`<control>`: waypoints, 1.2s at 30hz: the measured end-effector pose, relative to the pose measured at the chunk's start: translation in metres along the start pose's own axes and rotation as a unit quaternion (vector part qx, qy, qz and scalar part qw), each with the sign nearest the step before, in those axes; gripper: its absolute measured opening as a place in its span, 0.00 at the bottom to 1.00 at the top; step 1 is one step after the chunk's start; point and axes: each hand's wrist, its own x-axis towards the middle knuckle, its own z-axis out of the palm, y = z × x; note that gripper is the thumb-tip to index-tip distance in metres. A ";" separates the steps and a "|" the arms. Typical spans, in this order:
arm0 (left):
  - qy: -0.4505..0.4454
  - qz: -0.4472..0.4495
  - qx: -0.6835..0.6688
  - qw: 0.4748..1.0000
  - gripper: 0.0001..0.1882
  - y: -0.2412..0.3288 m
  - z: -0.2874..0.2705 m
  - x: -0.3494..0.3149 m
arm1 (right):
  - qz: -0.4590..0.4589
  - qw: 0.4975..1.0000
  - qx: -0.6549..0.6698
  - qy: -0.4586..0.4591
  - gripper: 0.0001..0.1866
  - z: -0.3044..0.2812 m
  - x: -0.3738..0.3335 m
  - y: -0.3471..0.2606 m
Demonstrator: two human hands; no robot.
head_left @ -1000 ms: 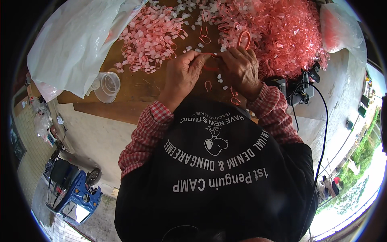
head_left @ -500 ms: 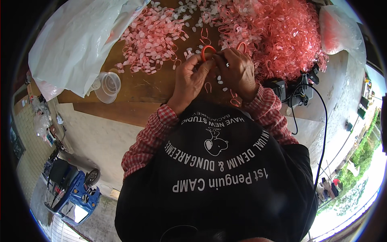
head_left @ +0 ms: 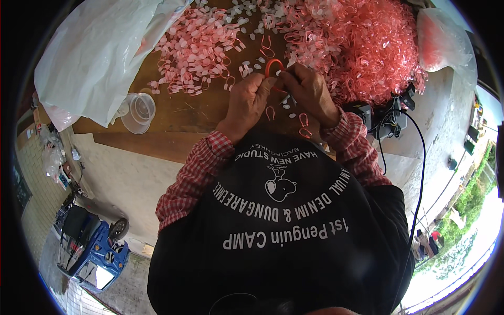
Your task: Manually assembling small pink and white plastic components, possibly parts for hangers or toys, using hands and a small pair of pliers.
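Note:
My left hand (head_left: 248, 101) is closed, thumb and forefinger pinching an orange-red loop (head_left: 270, 64) that stands up above the fingertips. It resembles a scissors handle, but most of it is hidden. My right hand (head_left: 311, 90) is closed too, its fingertips meeting the left ones at the loop. A small white piece (head_left: 279, 73) shows at the right fingertips. Below the hands lie small white oval pieces (head_left: 286, 106), a thin pink loop (head_left: 270, 113) and further pink loops (head_left: 304, 120) on the brown wooden table (head_left: 184, 118).
A big heap of clear pink loops (head_left: 362, 47) fills the right back; a smaller pile of pink-and-white pieces (head_left: 197, 47) lies left. White plastic sheeting (head_left: 100, 58), a clear cup (head_left: 140, 113), a filled plastic bag (head_left: 446, 42) and a black device with cables (head_left: 389, 123) surround them.
My right hand has turned and drawn slightly lower. A second red loop seen by its knuckles is no longer visible there. My left hand keeps its pinch, almost in place.

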 end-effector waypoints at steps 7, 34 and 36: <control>-0.006 -0.029 -0.063 0.998 0.12 0.020 0.002 -0.002 | 0.027 0.999 0.019 0.007 0.12 0.000 0.003 -0.008; -0.172 -0.083 -0.214 0.958 0.16 0.042 -0.028 0.010 | 0.130 0.919 0.341 -0.151 0.09 -0.035 -0.021 -0.040; -0.181 -0.083 -0.201 0.959 0.15 0.044 -0.030 0.007 | 0.134 0.914 0.351 -0.155 0.10 -0.036 -0.022 -0.042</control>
